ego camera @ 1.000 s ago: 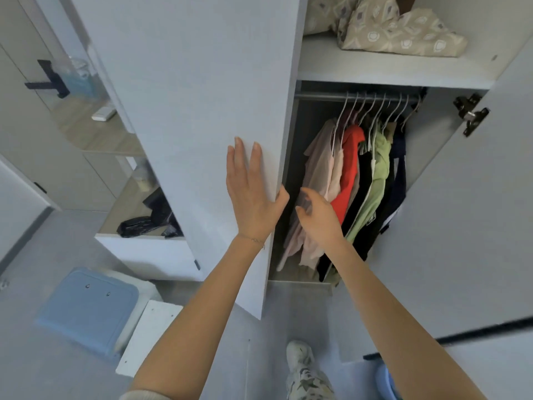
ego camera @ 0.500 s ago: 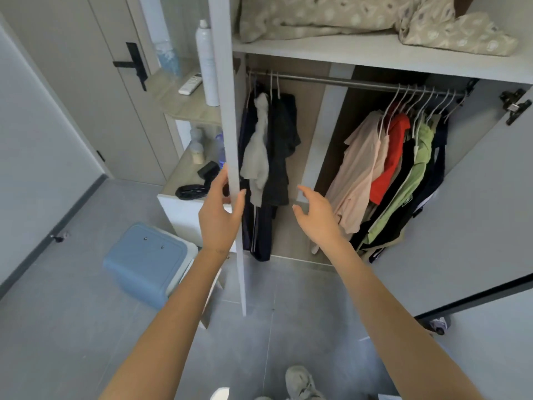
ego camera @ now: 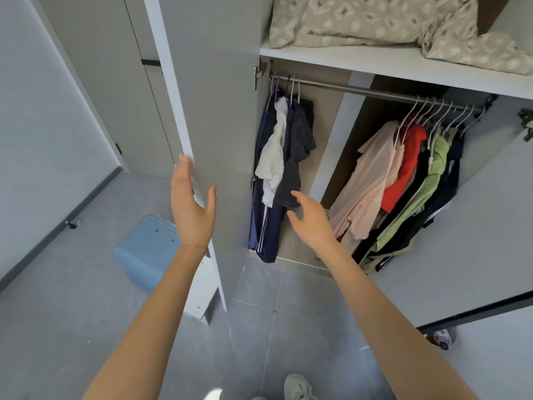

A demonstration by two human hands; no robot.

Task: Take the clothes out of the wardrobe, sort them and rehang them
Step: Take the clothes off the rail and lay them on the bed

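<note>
Open wardrobe door (ego camera: 219, 96) at 11 o'clock. Just left of the middle, left hand (ego camera: 191, 209) flat, fingers straight, right by the door's edge. Just right of the middle, right hand (ego camera: 313, 223) loose and holding nothing, near dark clothes (ego camera: 300, 145) and a white shirt (ego camera: 272, 160). At 2 o'clock, pink shirt (ego camera: 372, 180), red shirt (ego camera: 406, 166) and green shirt (ego camera: 432, 174) on a rail (ego camera: 375, 92). Bedding (ego camera: 360, 21) at 12 o'clock. Blue box (ego camera: 144, 249) at 8 o'clock.

Thin bracelet (ego camera: 197, 246) (left wrist); pale shoes (ego camera: 298, 385)

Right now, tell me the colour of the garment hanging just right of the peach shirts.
The garment is bright red, clearest in the head view.
</note>
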